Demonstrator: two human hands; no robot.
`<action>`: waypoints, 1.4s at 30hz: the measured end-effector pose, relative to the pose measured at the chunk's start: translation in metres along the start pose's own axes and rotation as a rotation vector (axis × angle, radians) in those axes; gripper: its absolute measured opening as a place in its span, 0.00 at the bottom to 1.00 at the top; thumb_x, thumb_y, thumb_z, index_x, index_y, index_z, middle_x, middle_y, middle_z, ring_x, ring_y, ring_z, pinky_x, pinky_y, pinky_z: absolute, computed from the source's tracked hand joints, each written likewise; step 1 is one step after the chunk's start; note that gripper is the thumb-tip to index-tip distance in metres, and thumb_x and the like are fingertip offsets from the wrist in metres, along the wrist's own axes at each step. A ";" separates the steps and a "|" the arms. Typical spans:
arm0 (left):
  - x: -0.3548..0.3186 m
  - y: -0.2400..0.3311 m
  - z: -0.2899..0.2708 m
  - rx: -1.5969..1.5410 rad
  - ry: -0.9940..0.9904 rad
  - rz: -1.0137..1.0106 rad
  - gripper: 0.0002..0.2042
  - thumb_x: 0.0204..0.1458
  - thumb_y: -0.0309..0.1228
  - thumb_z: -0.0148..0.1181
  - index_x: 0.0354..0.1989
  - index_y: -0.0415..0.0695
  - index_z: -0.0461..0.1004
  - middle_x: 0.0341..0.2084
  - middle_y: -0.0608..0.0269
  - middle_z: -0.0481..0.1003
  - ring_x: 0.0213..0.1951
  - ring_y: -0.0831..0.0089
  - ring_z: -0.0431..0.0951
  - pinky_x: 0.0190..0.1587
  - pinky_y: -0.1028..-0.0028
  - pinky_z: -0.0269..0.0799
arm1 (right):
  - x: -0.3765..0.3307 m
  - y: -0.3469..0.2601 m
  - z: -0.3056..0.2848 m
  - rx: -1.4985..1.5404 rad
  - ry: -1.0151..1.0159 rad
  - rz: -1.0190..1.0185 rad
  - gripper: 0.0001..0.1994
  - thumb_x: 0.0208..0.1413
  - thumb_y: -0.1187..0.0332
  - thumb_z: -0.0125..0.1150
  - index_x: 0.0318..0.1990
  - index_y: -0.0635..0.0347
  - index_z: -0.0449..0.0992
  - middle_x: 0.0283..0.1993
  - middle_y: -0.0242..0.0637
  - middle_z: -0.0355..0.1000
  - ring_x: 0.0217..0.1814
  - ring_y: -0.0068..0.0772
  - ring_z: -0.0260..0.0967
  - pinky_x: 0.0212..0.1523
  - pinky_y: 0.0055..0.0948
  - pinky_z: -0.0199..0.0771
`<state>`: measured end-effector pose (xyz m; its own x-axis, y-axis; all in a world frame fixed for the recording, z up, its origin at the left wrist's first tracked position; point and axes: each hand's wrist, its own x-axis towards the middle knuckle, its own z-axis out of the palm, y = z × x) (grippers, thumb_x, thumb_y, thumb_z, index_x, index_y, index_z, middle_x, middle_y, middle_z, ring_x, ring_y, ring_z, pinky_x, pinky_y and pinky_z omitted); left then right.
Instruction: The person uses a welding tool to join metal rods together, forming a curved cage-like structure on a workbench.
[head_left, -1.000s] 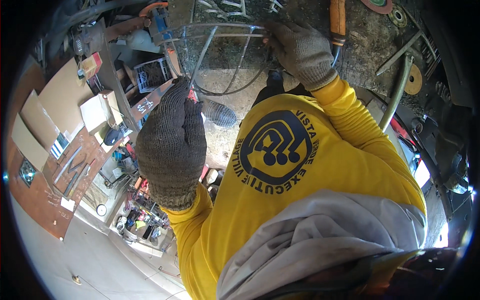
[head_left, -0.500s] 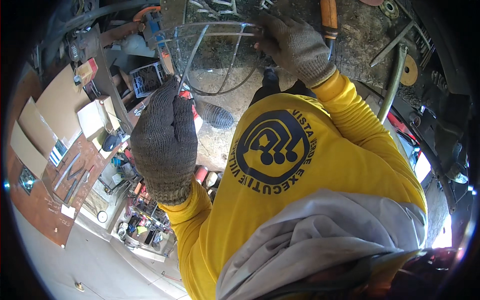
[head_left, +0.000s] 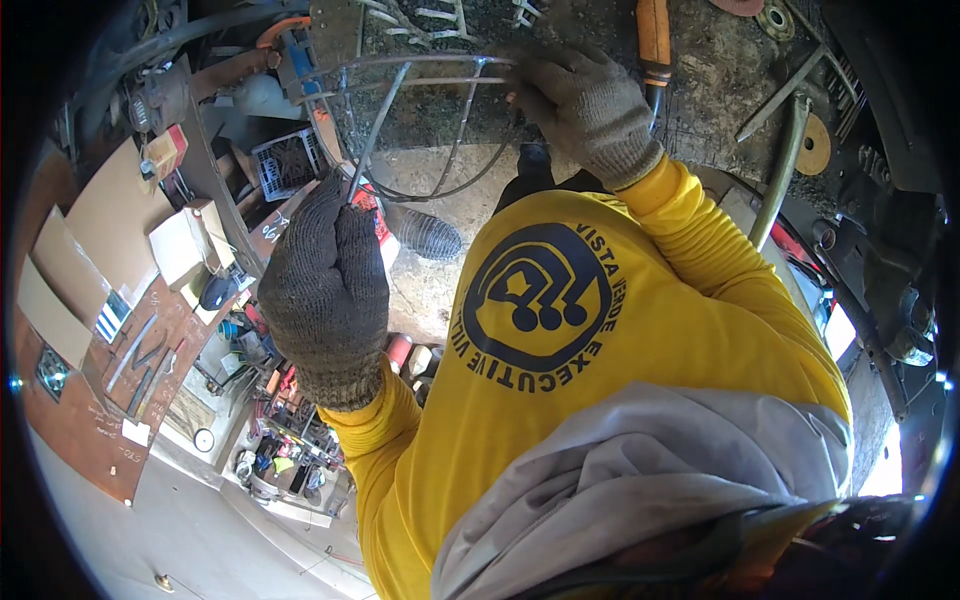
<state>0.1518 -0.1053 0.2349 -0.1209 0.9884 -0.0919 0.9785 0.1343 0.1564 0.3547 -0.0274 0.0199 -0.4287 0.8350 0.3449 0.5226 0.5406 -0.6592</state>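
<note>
A light metal frame (head_left: 381,127) of thin bent rods, with cross bars joining curved ones, hangs between my hands over the edge of a dark worktable (head_left: 590,22). My left hand (head_left: 325,290), in a dark knitted glove, is closed around the lower end of one straight rod. At the frame's right end, my right hand (head_left: 592,118) wears a greyish knitted glove, and its fingers curl over the rods there. Those fingertips are partly blurred and the rod ends behind them are hidden.
On the worktable lie branched metal pieces (head_left: 432,22), an orange-handled tool (head_left: 654,45), a tan disc (head_left: 812,145) and a metal pipe (head_left: 783,180). Left are a plastic crate (head_left: 289,163), cardboard (head_left: 107,225) and a brown board (head_left: 110,440). A shoe (head_left: 430,235) shows below the frame.
The metal frame sits slightly lower in the picture and its curved rods show at a slightly different tilt. Both hands keep their hold, with only small shifts.
</note>
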 end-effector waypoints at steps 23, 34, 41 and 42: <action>-0.013 -0.011 0.001 -0.091 0.003 -0.047 0.12 0.56 0.25 0.62 0.48 0.35 0.80 0.40 0.45 0.82 0.42 0.58 0.85 0.47 0.68 0.79 | 0.009 -0.009 -0.009 0.116 -0.111 0.011 0.09 0.53 0.63 0.69 0.39 0.54 0.82 0.38 0.37 0.79 0.43 0.43 0.76 0.51 0.41 0.74; -0.016 -0.011 0.006 -0.094 0.045 -0.018 0.12 0.56 0.24 0.62 0.48 0.34 0.80 0.40 0.45 0.82 0.41 0.57 0.85 0.45 0.67 0.79 | 0.006 -0.011 -0.008 0.127 -0.107 0.065 0.07 0.54 0.63 0.67 0.38 0.54 0.82 0.36 0.36 0.79 0.39 0.42 0.76 0.45 0.40 0.75; -0.019 -0.012 0.006 -0.111 0.026 -0.052 0.12 0.57 0.24 0.61 0.48 0.34 0.80 0.40 0.43 0.82 0.40 0.57 0.85 0.44 0.66 0.80 | -0.001 -0.014 -0.023 0.376 0.003 0.215 0.10 0.60 0.67 0.61 0.46 0.60 0.77 0.32 0.40 0.78 0.34 0.35 0.77 0.48 0.29 0.76; -0.019 -0.011 0.006 -0.107 0.030 -0.041 0.12 0.56 0.24 0.61 0.48 0.34 0.80 0.39 0.43 0.82 0.39 0.57 0.85 0.45 0.66 0.80 | -0.006 -0.012 -0.016 0.574 0.088 0.303 0.10 0.62 0.68 0.58 0.47 0.62 0.76 0.34 0.38 0.77 0.36 0.31 0.76 0.47 0.26 0.75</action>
<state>0.1444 -0.1262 0.2291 -0.1669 0.9834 -0.0713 0.9494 0.1798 0.2574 0.3625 -0.0371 0.0362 -0.2494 0.9602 0.1255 0.1234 0.1601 -0.9794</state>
